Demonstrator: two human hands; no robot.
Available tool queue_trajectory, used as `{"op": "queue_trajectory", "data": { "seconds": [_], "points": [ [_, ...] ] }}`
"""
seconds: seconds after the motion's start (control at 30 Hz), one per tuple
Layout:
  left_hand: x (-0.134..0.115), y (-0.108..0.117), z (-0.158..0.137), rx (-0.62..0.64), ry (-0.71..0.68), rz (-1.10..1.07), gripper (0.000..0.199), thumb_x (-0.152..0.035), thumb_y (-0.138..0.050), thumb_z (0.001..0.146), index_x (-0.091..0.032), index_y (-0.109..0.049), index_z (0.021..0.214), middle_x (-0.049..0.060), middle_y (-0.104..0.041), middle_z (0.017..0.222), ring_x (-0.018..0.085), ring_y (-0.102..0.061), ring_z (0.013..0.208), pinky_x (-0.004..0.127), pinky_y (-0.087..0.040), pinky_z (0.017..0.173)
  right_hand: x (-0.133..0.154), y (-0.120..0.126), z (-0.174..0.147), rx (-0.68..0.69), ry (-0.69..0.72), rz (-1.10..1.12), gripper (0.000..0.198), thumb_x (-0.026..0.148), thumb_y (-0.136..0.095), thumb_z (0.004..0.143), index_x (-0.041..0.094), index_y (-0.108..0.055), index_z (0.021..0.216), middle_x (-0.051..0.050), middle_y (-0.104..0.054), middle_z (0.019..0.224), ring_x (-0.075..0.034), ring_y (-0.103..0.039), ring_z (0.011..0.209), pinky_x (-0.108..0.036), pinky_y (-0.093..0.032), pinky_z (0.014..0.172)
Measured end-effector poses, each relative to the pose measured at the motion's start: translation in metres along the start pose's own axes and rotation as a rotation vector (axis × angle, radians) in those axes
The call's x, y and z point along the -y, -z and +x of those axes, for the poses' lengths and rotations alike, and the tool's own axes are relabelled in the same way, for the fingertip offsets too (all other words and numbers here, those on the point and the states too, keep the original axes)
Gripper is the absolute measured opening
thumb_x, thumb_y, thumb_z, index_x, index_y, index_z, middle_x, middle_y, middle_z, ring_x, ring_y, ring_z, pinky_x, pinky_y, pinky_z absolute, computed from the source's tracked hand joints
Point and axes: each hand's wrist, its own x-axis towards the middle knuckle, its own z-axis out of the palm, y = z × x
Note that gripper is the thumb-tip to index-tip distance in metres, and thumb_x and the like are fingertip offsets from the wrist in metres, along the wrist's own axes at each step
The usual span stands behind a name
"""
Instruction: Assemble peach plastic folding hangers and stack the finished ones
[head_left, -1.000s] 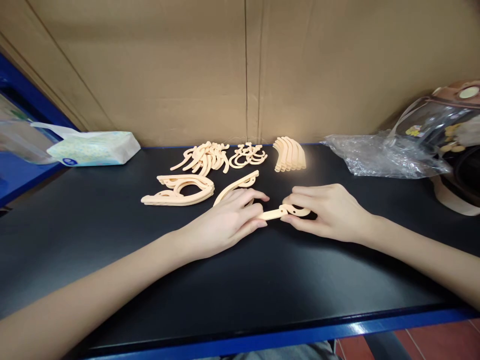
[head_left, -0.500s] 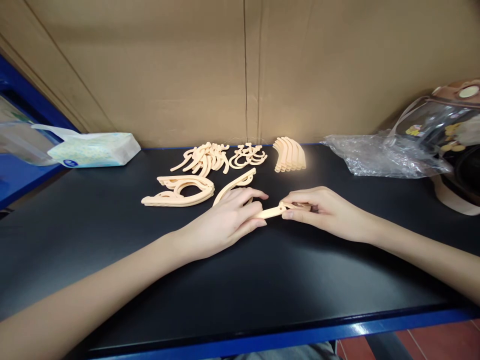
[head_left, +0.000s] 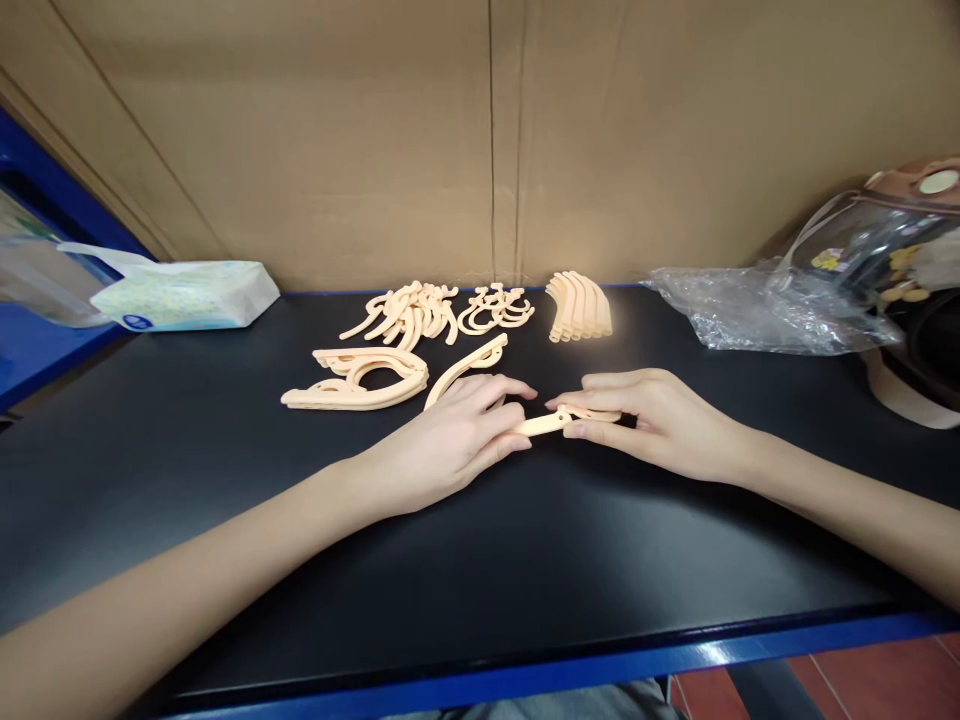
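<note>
Head view: a cream plastic bar (head_left: 543,425) is gripped by the left hand (head_left: 450,440) at the middle of the table (head_left: 525,570), and a thin curved piece (head_left: 596,413) meeting its end is pinched by the right hand (head_left: 675,425). Whether the 2 parts are locked together cannot be told. A curved arm (head_left: 469,362) is partly covered by the left hand; stacked hangers (head_left: 352,402) are placed near it. 3 groups of loose parts (head_left: 581,308) are laid out near the cardboard (head_left: 300,150).
</note>
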Motion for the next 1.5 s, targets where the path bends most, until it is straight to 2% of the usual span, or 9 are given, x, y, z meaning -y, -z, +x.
{"op": "queue_trajectory", "data": {
  "seconds": [0.23,0.5,0.77,0.97,1.27,1.5],
  "points": [
    [0.0009,0.0004,0.0003,-0.010,0.008,-0.018,0.022,-0.030,-0.040,0.100,-0.019,-0.058,0.096,0.007,-0.051,0.130,0.021,-0.044,0.121,0.038,-0.035,0.104,-0.0007,-0.0031,0.0021,0.044,-0.065,0.262,0.032,0.042,-0.046,0.096,0.018,-0.062,0.081,0.004,-0.039,0.066,-0.010,-0.037,0.059,-0.023,-0.030,0.054],
    [0.0005,0.0003,0.0009,0.010,0.016,-0.013,0.024,-0.030,-0.038,0.100,-0.020,-0.060,0.099,0.007,-0.050,0.131,0.022,-0.044,0.122,0.039,-0.035,0.105,0.0004,-0.0022,-0.0035,-0.057,0.054,-0.212,0.036,0.041,-0.040,0.098,0.021,-0.067,0.110,0.000,-0.055,0.074,-0.009,-0.048,0.059,-0.024,-0.031,0.054],
    [0.0000,-0.0002,0.0010,0.007,0.007,-0.008,0.023,-0.029,-0.039,0.100,-0.019,-0.060,0.098,0.007,-0.051,0.130,0.022,-0.045,0.120,0.039,-0.036,0.105,-0.0001,-0.0053,-0.0050,-0.179,0.154,-0.451,0.035,0.038,-0.042,0.098,0.020,-0.068,0.113,0.000,-0.056,0.069,-0.009,-0.047,0.054,-0.025,-0.026,0.049],
    [0.0001,0.0006,0.0000,0.026,0.010,-0.013,0.023,-0.028,-0.038,0.100,-0.019,-0.059,0.096,0.007,-0.050,0.130,0.021,-0.045,0.120,0.037,-0.035,0.105,-0.0017,-0.0055,-0.0055,-0.190,0.189,-0.516,0.034,0.038,-0.042,0.098,0.021,-0.067,0.113,0.001,-0.056,0.069,-0.009,-0.048,0.056,-0.026,-0.026,0.049],
    [0.0001,0.0005,0.0012,0.033,0.005,-0.011,0.023,-0.029,-0.038,0.100,-0.019,-0.059,0.096,0.007,-0.049,0.131,0.022,-0.044,0.121,0.038,-0.035,0.105,-0.0018,-0.0077,-0.0057,-0.233,0.213,-0.514,0.031,0.036,-0.044,0.097,0.021,-0.071,0.101,0.002,-0.053,0.065,-0.008,-0.047,0.055,-0.026,-0.026,0.050],
    [0.0015,-0.0005,0.0001,0.024,-0.001,-0.010,0.022,-0.029,-0.040,0.099,-0.019,-0.059,0.094,0.007,-0.049,0.132,0.023,-0.045,0.121,0.040,-0.037,0.104,-0.0003,-0.0077,-0.0048,-0.175,0.135,-0.399,0.033,0.037,-0.042,0.097,0.022,-0.072,0.097,0.002,-0.052,0.063,-0.008,-0.043,0.051,-0.025,-0.026,0.048]
  ]
}}
